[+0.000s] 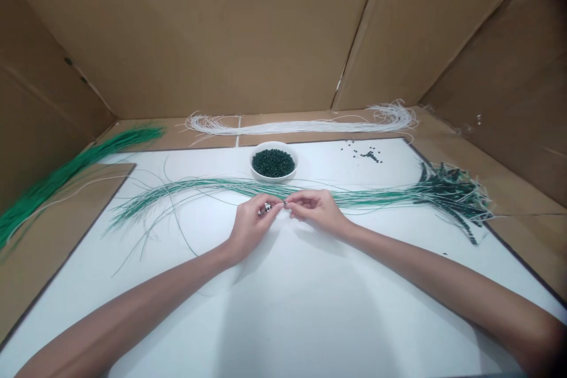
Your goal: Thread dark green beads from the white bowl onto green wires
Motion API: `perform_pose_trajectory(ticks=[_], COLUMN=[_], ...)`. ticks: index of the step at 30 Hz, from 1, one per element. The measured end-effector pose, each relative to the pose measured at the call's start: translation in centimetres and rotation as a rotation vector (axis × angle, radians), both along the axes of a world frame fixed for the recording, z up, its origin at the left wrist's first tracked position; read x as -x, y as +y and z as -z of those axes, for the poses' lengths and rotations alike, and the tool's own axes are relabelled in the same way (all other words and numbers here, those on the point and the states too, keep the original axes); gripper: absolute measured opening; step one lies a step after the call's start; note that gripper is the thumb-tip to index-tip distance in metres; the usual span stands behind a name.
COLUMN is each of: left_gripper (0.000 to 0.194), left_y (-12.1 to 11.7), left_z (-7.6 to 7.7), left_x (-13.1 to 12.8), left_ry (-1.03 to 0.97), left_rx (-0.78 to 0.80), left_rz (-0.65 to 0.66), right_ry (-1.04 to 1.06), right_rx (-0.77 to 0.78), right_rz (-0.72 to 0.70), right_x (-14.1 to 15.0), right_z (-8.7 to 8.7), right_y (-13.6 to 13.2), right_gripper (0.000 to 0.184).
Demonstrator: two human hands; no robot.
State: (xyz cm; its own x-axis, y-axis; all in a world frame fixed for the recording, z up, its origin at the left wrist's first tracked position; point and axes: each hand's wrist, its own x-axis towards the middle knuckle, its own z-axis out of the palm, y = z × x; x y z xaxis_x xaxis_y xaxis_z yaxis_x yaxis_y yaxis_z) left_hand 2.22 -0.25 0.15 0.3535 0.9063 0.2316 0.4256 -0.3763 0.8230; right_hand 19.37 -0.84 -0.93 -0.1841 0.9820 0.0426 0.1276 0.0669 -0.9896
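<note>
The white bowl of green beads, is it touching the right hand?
Apart. The head view shows the white bowl sitting beyond the right hand, with the long green strands and white board between them.

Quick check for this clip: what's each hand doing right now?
Left hand: closed, pinching a small silver-and-white piece.
Right hand: closed, apparently pinching a thin strand next to that piece.
</note>
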Motion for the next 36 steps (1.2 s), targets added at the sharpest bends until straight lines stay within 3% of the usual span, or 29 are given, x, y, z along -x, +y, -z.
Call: perform_pose_trajectory(ticks=[3,8,10,15,20,23,27,30,33,36], left_gripper=[0.023,0.023,0.019,0.011,0.014,0.013,0.015,0.015,0.018,0.018], left_y=[0.0,-0.1,-0.2,-0.1,0.0,-0.1,-0.1,-0.1,-0.1,-0.2], left_z=[0.1,0.1,0.1,0.2,0.3,0.2,0.1,0.1,0.1,0.1], left_x=[0.0,0.1,0.1,0.0,0.0,0.0,0.0,0.0,0.1,0.1], left_ry=[0.000,0.042,0.049,0.048,0.022,-0.003,0.006,0.015,0.003,-0.008], left_rx=[0.036,-0.015,-0.041,-0.081,-0.004,-0.002,-0.033,-0.028,-0.019,-0.020], left_rz=[-0.008,0.037,0.036,-0.013,-0.035,-0.015,0.004,-0.003,0.019,0.034], right_ry=[-0.121,-0.398,-0.439,-0.480,-0.485,-0.490,-0.502,-0.701,-1.059,-1.231], right_rx=[-0.089,-0.490,-0.563,-0.568,-0.562,-0.586,-0.629,-0.477,-0.344,-0.319], right_rz=[0.015,0.089,0.076,0.101,0.117,0.118,0.137,-0.115,-0.307,-0.299], right_x=[0.0,0.1,0.2,0.4,0.4,0.4,0.4,1.1,2.3,3.3], right_z=[0.0,0.2,0.1,-0.2,-0.2,-1.3,-4.7,-6.7,-7.1,-6.4], right_y=[-0.1,-0.8,-1.0,-1.1,-1.4,-0.9,2.9,7.3,10.7,12.1], right_gripper=[0.025,0.018,0.018,0.016,0.015,0.014,0.018,0.020,0.029,0.030])
